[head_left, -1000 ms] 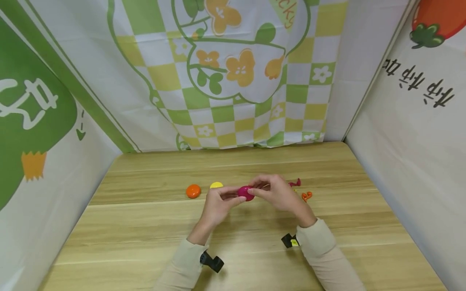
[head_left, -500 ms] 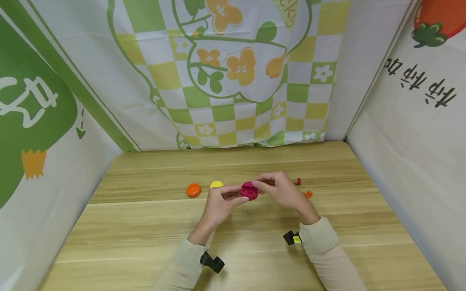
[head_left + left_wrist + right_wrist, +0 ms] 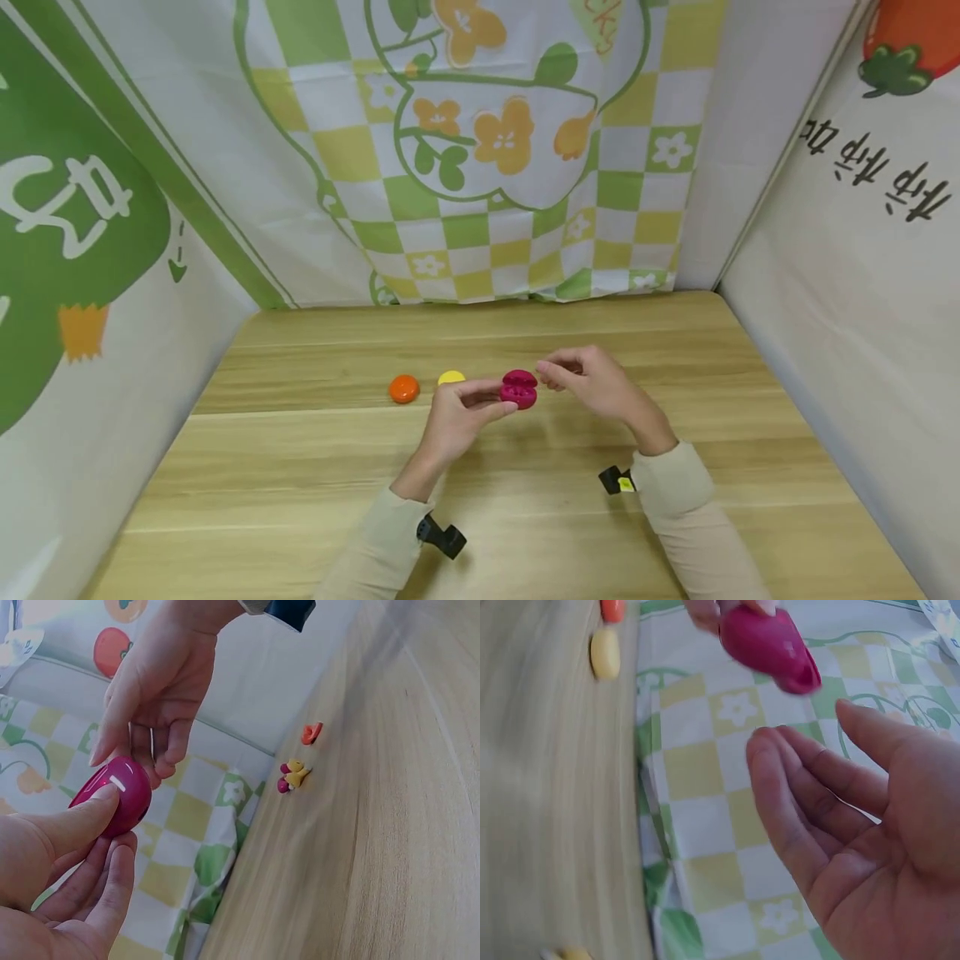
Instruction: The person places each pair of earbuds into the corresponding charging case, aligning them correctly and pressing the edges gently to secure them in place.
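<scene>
My left hand [image 3: 453,421] pinches a round, glossy magenta earbud case [image 3: 519,398] between thumb and fingers, above the table. Its lid stands raised, and small recesses show inside in the head view. My right hand [image 3: 855,817] is just right of the case, apart from it, fingers loosely bent with nothing between them. In the left wrist view, small orange earbuds [image 3: 311,733] lie on the table, with yellow earbuds [image 3: 297,772] and magenta ones [image 3: 283,784] clustered near them. My right hand hides these in the head view.
A round orange case [image 3: 404,388] and a yellow case [image 3: 451,377] rest on the wooden table [image 3: 300,467] to the left, the yellow one partly behind my left hand. Printed cloth walls [image 3: 517,250] surround the table's back and sides.
The magenta case went from closed to open as my right fingers lifted its lid. My right hand then let go and moved right, while my left hand kept its hold.
</scene>
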Demonstrator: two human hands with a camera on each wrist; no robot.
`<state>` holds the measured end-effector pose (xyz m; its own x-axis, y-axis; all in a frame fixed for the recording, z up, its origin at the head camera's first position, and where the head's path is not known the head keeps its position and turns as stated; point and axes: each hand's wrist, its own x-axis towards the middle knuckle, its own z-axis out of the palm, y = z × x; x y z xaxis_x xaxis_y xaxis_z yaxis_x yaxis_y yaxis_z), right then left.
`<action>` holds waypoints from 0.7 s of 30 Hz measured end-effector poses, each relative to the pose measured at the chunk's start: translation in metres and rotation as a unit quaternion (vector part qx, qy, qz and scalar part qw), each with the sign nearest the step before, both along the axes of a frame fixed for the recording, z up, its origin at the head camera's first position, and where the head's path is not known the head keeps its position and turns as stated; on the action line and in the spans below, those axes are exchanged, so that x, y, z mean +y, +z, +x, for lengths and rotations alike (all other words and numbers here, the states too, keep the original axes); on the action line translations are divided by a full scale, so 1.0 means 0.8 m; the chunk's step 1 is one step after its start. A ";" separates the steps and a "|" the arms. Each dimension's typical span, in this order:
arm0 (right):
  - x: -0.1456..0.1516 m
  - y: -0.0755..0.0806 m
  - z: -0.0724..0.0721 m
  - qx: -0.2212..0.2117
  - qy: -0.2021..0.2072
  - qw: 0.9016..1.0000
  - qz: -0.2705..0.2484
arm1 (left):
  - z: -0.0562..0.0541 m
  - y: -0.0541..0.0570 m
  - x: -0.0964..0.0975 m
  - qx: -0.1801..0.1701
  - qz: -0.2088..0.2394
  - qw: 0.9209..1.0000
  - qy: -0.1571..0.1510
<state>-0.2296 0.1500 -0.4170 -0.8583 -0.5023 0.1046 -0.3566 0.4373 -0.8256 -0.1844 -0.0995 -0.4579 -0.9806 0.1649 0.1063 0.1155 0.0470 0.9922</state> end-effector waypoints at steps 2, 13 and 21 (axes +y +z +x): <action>0.010 0.006 -0.004 0.017 -0.003 0.999 0.031 | 0.000 0.000 0.000 -0.005 0.002 1.000 0.002; 0.060 0.039 -0.041 0.039 0.003 0.984 0.175 | 0.000 -0.002 0.002 -0.012 0.003 1.000 0.000; 0.083 0.032 -0.061 0.079 0.042 0.967 0.238 | 0.001 -0.005 0.000 -0.014 -0.003 1.000 -0.002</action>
<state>-0.2782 0.2160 -0.3912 -0.8040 -0.5939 -0.0285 -0.5134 0.7176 -0.4707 -0.1839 -0.0991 -0.4617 -0.9826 0.1688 0.0776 0.0876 0.0525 0.9948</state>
